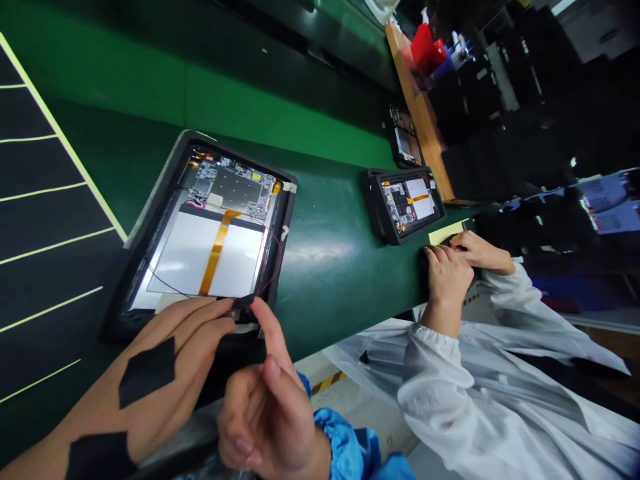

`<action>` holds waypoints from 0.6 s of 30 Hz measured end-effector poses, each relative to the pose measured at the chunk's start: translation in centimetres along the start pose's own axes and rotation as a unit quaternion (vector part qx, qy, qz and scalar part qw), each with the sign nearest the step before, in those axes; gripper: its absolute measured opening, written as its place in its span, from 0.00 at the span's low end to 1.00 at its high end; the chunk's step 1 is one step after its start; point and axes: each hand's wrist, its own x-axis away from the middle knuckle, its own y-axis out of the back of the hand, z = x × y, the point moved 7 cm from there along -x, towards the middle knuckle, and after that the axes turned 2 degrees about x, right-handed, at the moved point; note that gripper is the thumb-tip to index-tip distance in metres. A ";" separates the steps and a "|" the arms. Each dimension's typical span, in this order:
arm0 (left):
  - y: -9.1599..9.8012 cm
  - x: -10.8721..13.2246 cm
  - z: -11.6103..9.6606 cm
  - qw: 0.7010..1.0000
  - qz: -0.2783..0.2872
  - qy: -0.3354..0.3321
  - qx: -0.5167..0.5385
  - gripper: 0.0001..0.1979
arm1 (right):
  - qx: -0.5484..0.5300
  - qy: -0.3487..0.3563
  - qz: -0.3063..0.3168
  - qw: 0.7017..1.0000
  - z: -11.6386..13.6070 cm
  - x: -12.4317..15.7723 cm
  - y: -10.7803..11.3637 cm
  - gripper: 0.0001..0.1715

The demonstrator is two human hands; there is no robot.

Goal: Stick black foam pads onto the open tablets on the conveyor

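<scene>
**Fingers at the open tablet's edge**

The left hand (187,350) has its fingers pressed together on a small black tab (243,303) at the near edge of the open tablet (200,233). The right hand's (265,420) index finger (263,327) lies beside the tab; any pinch there is hard to tell. Battery (175,260) and orange flex cable (216,252) lie exposed on the green bench (330,200).

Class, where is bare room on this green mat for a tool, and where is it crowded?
Bare mat lies between the opened tablet and the next tablet. Crowding is at the corner where the left hand and right hand meet a black tab.
</scene>
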 end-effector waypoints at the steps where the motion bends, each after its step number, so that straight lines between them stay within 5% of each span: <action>1: 0.1 0.0 0.0 1.000 -0.001 0.001 0.003 0.18 | -0.004 -0.003 0.004 1.000 -0.2 -0.2 -0.1 0.54; 9: -0.1 0.0 0.3 0.999 0.043 0.013 0.006 0.17 | -0.031 -0.013 -0.023 0.999 -2.0 -0.2 0.7 0.59; 18: 0.0 0.2 0.0 0.999 0.025 -0.026 0.004 0.21 | -0.025 0.008 -0.058 0.998 -1.6 0.1 0.5 0.63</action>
